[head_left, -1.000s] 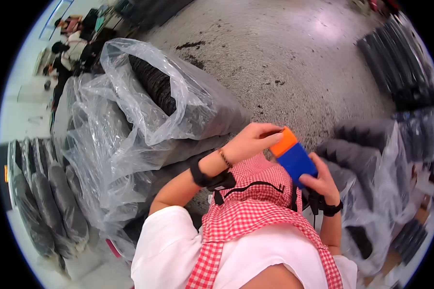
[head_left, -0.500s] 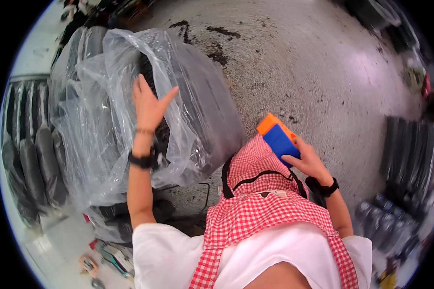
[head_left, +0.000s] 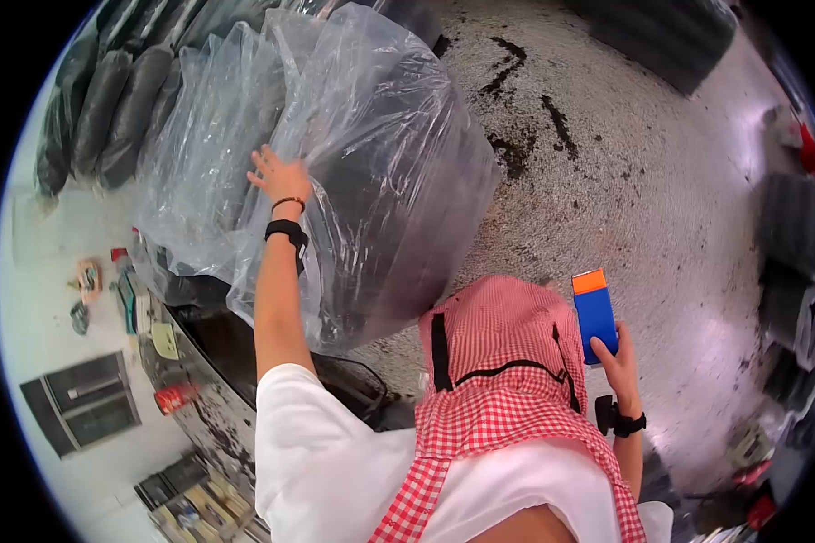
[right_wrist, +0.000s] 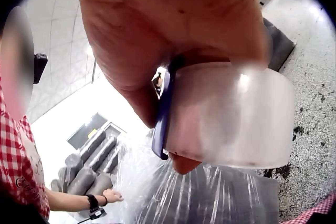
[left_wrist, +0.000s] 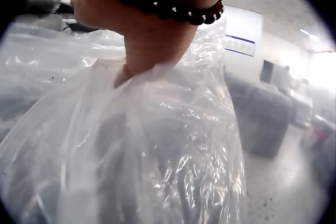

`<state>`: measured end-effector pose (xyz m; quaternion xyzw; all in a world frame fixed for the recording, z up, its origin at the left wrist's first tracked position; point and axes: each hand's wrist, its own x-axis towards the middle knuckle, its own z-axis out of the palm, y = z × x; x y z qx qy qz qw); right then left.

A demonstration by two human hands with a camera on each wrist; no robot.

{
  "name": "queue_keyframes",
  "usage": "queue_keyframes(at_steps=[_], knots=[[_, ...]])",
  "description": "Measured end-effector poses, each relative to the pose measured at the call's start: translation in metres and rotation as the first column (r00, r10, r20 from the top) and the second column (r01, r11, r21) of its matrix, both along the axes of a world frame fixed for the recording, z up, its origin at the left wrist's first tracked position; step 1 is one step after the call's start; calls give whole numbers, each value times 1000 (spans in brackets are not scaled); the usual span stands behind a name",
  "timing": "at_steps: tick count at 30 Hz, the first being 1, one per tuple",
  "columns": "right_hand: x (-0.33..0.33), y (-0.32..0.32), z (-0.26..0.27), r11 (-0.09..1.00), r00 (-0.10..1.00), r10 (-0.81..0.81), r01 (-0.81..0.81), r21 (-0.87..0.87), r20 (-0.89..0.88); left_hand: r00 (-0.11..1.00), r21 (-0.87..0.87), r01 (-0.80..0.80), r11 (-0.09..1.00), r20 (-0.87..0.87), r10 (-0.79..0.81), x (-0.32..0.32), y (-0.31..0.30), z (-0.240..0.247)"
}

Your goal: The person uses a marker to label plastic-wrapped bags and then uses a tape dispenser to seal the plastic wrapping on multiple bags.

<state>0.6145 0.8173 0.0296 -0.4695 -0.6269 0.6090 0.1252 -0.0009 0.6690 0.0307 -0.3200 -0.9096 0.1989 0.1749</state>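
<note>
My left hand rests on the clear plastic bag, its fingers spread across the top. In the left wrist view part of that hand dips against a fold of the plastic. Dark, bulky contents show through the film. Off to the right, my right hand grips a blue-and-orange tape dispenser, thumb on its blue side. From the right wrist, a wide roll of clear tape sits beside the blue side plate, below the palm.
Long dark wrapped bundles lean at the upper left. Speckled floor with dark smears extends to the right. A dark block stands at the far side, and more dark stacks line the right edge. A red-checked apron covers my front.
My left hand left the dispenser and reached to the bag, whose gaping mouth is now covered by plastic. The right hand moved right and down with the dispenser. The view turned.
</note>
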Motion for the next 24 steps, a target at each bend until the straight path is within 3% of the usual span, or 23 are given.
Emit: queue_keyframes(at_steps=[2, 3, 5, 7, 8, 9, 10, 11, 12, 13, 15, 17, 19, 21, 23, 24], knots=[[-8, 44, 2, 995, 995, 94, -95, 23, 37, 982, 74, -187, 980, -26, 189, 0, 12, -5], [-11, 63, 9, 990, 986, 128, -134, 50, 111, 980, 59, -196, 979, 7, 196, -4, 15, -7], [-15, 95, 16, 981, 962, 158, -178, 73, 225, 861, -38, -406, 913, 320, 396, -22, 19, -17], [-25, 126, 14, 964, 942, 241, -261, 58, 233, 958, -83, -261, 962, 104, 269, -22, 6, -39], [-35, 141, 11, 972, 951, 234, -230, -43, 202, 998, 193, -16, 981, -57, 28, -15, -8, -54], [-47, 151, 8, 971, 948, 240, -235, -53, 210, 998, 186, -23, 982, -48, 33, -6, -10, -54], [-60, 160, 8, 975, 973, 196, -182, -124, 118, 978, 506, -163, 847, 196, 71, 11, -9, -52], [-73, 169, 9, 971, 989, 144, -136, -195, 28, 908, 725, -349, 594, 418, 23, 31, -6, -49], [-84, 174, 9, 964, 993, 117, -115, -238, -9, 938, 767, -265, 584, 347, -30, 57, 2, -41], [-93, 183, 8, 963, 990, 142, -140, -232, -9, 977, 787, -157, 596, 211, -22, 71, 7, -53], [-114, 201, 7, 917, 981, 39, -110, -383, -188, 969, 857, -182, 483, 239, -58, 108, 21, -62], [-126, 223, 10, 911, 972, 92, -169, -377, -214, 901, 847, -335, 412, 417, -125, 160, 41, -58], [-128, 247, 2, 963, 967, 73, -132, -234, -244, 844, 796, -422, 435, 520, -133, 230, 62, -52], [-119, 276, -2, 952, 953, 145, -208, -226, -268, 839, 834, -406, 375, 502, -209, 300, 84, -68], [-99, 311, -16, 967, 961, 83, -142, -213, -264, 706, 695, -569, 439, 687, -171, 369, 101, -90], [-81, 333, -29, 958, 950, 87, -162, -236, -300, 713, 696, -590, 410, 687, -140, 402, 110, -105]])
